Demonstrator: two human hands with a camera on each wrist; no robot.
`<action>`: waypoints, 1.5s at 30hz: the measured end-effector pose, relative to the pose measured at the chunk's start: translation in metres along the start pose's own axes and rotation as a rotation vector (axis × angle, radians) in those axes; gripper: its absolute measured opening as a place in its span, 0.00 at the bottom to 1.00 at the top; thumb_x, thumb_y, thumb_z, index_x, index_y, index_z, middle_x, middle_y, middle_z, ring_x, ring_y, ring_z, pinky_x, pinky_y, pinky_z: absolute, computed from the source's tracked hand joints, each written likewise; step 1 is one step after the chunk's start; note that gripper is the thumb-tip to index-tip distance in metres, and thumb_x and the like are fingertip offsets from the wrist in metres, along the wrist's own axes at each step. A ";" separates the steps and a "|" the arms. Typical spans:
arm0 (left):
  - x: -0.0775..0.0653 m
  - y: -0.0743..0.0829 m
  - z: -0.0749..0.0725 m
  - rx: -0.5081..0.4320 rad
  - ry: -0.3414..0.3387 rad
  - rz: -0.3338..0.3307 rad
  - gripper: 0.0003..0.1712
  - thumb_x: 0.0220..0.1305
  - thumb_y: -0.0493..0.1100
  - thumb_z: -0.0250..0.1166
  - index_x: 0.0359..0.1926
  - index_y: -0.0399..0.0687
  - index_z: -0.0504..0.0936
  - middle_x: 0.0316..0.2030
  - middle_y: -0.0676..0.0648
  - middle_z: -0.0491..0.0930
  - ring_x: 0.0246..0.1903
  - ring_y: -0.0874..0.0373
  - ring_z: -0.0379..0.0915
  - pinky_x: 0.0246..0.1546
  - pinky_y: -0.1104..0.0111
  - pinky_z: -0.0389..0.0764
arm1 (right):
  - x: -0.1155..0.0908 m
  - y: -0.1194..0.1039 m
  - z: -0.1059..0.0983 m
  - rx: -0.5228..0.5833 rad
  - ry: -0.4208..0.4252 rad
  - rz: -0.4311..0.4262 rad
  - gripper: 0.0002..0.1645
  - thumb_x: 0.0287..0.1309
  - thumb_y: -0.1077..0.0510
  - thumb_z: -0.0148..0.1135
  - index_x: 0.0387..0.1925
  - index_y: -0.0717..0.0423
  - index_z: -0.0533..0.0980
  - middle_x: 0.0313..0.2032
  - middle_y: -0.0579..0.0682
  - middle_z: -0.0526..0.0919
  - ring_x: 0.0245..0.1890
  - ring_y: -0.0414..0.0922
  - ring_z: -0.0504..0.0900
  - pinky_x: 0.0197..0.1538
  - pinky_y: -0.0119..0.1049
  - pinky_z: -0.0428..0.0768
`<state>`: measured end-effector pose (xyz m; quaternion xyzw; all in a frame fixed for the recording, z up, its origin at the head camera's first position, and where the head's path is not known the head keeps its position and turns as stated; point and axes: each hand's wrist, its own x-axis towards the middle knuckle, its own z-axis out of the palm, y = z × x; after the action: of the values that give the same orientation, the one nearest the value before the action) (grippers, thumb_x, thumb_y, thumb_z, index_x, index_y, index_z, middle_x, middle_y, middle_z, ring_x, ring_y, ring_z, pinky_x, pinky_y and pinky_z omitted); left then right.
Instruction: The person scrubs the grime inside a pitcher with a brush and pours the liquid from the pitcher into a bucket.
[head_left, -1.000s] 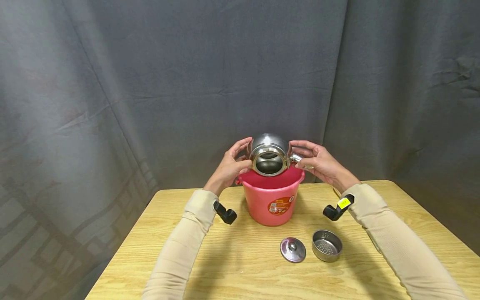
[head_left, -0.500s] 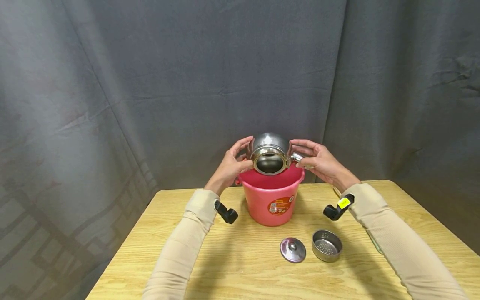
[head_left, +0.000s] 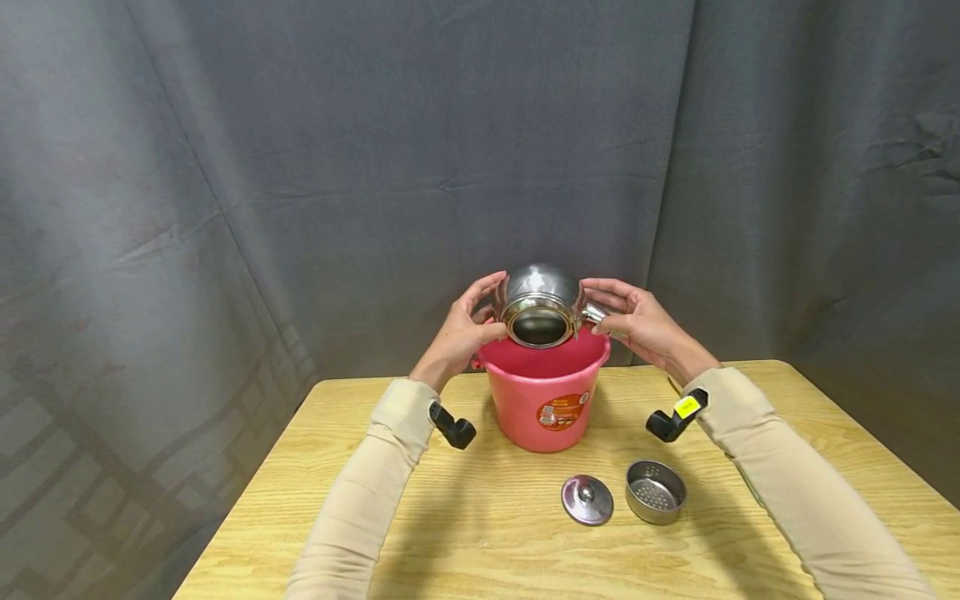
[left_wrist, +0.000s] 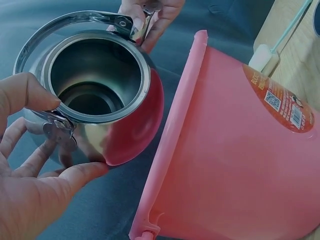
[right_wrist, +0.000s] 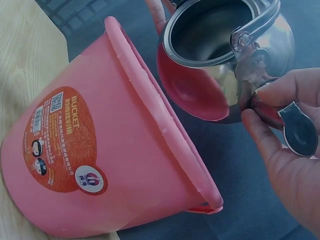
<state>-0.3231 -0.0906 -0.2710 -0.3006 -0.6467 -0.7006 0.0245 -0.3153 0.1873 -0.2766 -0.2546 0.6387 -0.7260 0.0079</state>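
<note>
A shiny steel teapot (head_left: 540, 283), without its lid, is held tipped over the pink bucket (head_left: 525, 417), its round mouth facing me and downward. My left hand (head_left: 461, 333) grips the teapot's left side near the handle hinge, thumb and fingers spread around the body in the left wrist view. On the other side my right hand (head_left: 645, 329) pinches the teapot at its spout, whose flap cover (right_wrist: 300, 130) shows in the right wrist view. The arched handle (left_wrist: 75, 20) is folded down to one side. The mouth shows a dark interior.
A round steel lid (head_left: 587, 500) and a perforated strainer cup (head_left: 656, 492) lie on the wooden table (head_left: 495, 550) in front of the bucket. A thin pale-green stick with a whitish head (left_wrist: 262, 57) lies to the right, partly hidden by my right sleeve. Grey curtain hangs behind.
The teapot has tipped a little further, so its mouth faces more downward and less of the inside shows. Both hands keep their hold; bucket, lid and strainer cup stay put.
</note>
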 end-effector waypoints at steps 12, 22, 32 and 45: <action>0.001 -0.001 0.000 0.044 -0.006 0.022 0.48 0.48 0.14 0.56 0.69 0.50 0.67 0.64 0.47 0.62 0.57 0.47 0.70 0.48 0.62 0.79 | -0.002 -0.001 0.000 0.001 0.007 -0.017 0.38 0.51 0.83 0.51 0.64 0.62 0.66 0.60 0.50 0.73 0.57 0.41 0.74 0.51 0.35 0.79; 0.001 -0.001 0.000 0.077 -0.013 0.033 0.48 0.48 0.14 0.58 0.69 0.50 0.66 0.65 0.47 0.62 0.60 0.48 0.67 0.66 0.52 0.58 | -0.003 0.000 -0.001 -0.010 0.012 -0.049 0.38 0.50 0.83 0.53 0.63 0.63 0.67 0.59 0.49 0.74 0.56 0.40 0.75 0.44 0.29 0.81; 0.000 -0.001 0.001 0.080 -0.009 0.032 0.50 0.47 0.13 0.59 0.70 0.51 0.66 0.66 0.49 0.62 0.60 0.50 0.67 0.66 0.56 0.59 | -0.003 0.000 0.000 0.012 0.018 -0.045 0.38 0.50 0.84 0.53 0.63 0.63 0.68 0.58 0.48 0.75 0.60 0.40 0.72 0.51 0.38 0.79; 0.000 0.001 0.002 0.100 -0.028 0.056 0.50 0.47 0.13 0.58 0.70 0.50 0.65 0.67 0.51 0.62 0.63 0.54 0.64 0.66 0.54 0.59 | -0.001 -0.001 0.000 -0.023 0.023 -0.063 0.38 0.49 0.84 0.53 0.64 0.64 0.67 0.59 0.49 0.74 0.67 0.48 0.63 0.53 0.35 0.77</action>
<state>-0.3218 -0.0894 -0.2700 -0.3265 -0.6726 -0.6622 0.0501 -0.3143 0.1883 -0.2756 -0.2664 0.6388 -0.7213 -0.0255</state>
